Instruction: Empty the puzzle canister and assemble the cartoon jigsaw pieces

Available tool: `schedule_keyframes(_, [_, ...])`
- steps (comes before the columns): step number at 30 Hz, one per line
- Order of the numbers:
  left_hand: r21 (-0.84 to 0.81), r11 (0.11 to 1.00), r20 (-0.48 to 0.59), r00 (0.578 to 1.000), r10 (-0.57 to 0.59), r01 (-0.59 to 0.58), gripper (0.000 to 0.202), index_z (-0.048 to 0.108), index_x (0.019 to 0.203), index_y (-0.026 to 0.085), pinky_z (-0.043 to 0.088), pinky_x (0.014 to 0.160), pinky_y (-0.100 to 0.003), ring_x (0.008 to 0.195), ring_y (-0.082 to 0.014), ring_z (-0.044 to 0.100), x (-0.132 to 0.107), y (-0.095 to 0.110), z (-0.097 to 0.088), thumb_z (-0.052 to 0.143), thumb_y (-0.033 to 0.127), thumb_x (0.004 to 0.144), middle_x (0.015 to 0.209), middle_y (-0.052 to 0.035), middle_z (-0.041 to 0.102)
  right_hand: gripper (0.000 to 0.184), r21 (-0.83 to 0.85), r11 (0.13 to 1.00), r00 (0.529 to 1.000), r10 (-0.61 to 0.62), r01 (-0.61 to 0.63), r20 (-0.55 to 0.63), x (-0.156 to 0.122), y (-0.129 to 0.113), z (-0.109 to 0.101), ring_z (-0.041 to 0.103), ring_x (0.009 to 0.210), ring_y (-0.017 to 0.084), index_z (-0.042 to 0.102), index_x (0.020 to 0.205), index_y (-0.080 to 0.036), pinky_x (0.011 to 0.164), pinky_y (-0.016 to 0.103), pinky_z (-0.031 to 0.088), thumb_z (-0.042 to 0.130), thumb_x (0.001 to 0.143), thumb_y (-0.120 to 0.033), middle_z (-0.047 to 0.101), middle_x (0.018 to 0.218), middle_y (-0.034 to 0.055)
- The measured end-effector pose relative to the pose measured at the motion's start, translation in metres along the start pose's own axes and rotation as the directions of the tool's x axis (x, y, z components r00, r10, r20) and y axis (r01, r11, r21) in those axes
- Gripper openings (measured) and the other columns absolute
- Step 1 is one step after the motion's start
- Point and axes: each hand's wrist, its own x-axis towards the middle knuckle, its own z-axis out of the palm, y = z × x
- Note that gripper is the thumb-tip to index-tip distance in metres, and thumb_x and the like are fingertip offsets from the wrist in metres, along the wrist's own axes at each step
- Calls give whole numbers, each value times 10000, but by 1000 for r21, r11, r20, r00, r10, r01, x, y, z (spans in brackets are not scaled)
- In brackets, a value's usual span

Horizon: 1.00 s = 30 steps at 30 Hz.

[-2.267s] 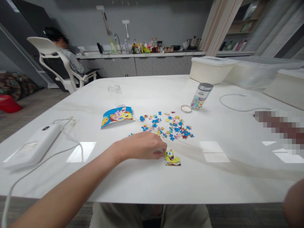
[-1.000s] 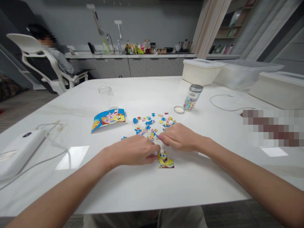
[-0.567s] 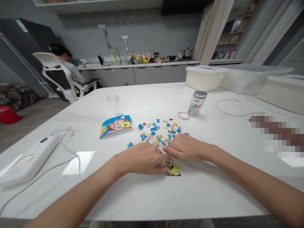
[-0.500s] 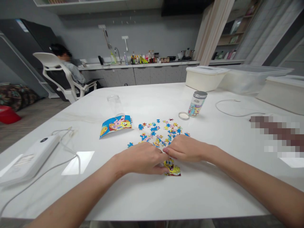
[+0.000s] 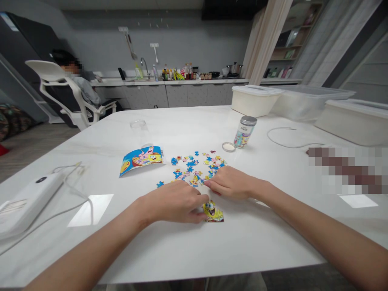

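On the white table (image 5: 188, 246), my left hand (image 5: 176, 202) rests palm down with its fingers curled against the left edge of a small joined patch of yellow cartoon puzzle (image 5: 213, 211). My right hand (image 5: 232, 182) lies just behind that patch, its fingers pinched together at the near edge of a scatter of several loose blue, pink and yellow puzzle pieces (image 5: 197, 165). What the pinched fingertips hold is hidden.
A cartoon picture card (image 5: 141, 157) lies left of the pieces. Behind them stand a puzzle tin (image 5: 244, 132), its clear lid (image 5: 228, 146) and a glass (image 5: 138, 128). White device with cables (image 5: 28, 198) at left; plastic bins (image 5: 303, 103) at back right. A person sits in a chair (image 5: 60, 87) far left.
My right hand came in from the right and settled on the loose pieces, then shifted slightly. My left hand stays at the joined patch.
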Motion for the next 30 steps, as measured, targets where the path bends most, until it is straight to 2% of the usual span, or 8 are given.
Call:
schedule_keyframes(4, [13, 1000, -27, 1000, -6, 7, 171, 626, 851, 188, 284, 483, -291, 549, -153, 585, -1, -2, 2, 616, 352, 899, 640, 6, 656, 569, -52, 996, 995, 67, -72, -80, -1, 6, -8, 396, 514, 131, 584, 584, -172, 599, 302, 267, 266, 1023, -343, 571, 568, 33])
schedule_keyframes(7, [25, 1000, -45, 999, 4, -3, 186, 622, 837, 185, 282, 481, -299, 549, -151, 584, -2, -4, 2, 624, 363, 893, 647, 10, 651, 580, -111, 978, 976, 160, -177, -146, -2, 13, -16, 436, 533, 139, 597, 590, -167, 584, 309, 245, 248, 1027, -321, 602, 599, 51])
schedule_keyframes(11, [44, 999, -72, 997, 20, -17, 220, 610, 784, 179, 283, 479, -300, 529, -138, 575, -2, -5, 2, 637, 372, 885, 626, 19, 640, 552, -229, 893, 912, 335, -388, -237, -2, 22, -24, 484, 561, 170, 640, 636, -154, 565, 324, 220, 268, 1015, -307, 625, 622, 87])
schedule_keyframes(14, [62, 998, -98, 995, 31, -25, 245, 590, 735, 179, 264, 471, -304, 511, -135, 562, -2, -4, 3, 639, 369, 882, 603, 22, 627, 532, -251, 822, 854, 453, -511, -256, -2, 28, -27, 562, 627, 206, 689, 711, -141, 565, 322, 243, 277, 1005, -306, 664, 678, 123])
schedule_keyframes(22, [135, 986, -128, 985, 113, -96, 272, 564, 676, 185, 245, 462, -334, 466, -141, 528, -1, 4, 6, 599, 324, 908, 566, 19, 615, 488, -284, 705, 758, 580, -651, -297, -5, 39, -30, 671, 791, 278, 705, 868, -129, 573, 314, 305, 274, 998, -319, 725, 861, 173])
schedule_keyframes(24, [126, 984, -131, 982, 139, -123, 283, 566, 675, 189, 259, 463, -339, 464, -147, 529, 0, 9, 7, 604, 343, 908, 567, 22, 618, 434, -277, 744, 791, 543, -609, -281, -6, 40, -28, 666, 772, 256, 695, 889, -139, 576, 303, 315, 306, 988, -303, 723, 861, 157])
schedule_keyframes(28, [123, 981, -137, 977, 164, -148, 270, 578, 686, 192, 285, 463, -343, 463, -151, 539, 2, 16, 7, 640, 362, 886, 567, 25, 619, 276, -204, 895, 914, 365, -398, -180, -7, 39, -23, 626, 727, 198, 657, 973, -188, 569, 273, 319, 406, 960, -301, 715, 866, 86])
schedule_keyframes(30, [124, 982, -135, 978, 161, -145, 274, 583, 682, 193, 289, 462, -341, 459, -149, 542, 3, 17, 7, 642, 366, 886, 554, 24, 611, 221, -159, 935, 943, 292, -317, -162, -7, 39, -21, 614, 744, 186, 635, 993, -202, 579, 266, 322, 440, 948, -294, 714, 892, 63])
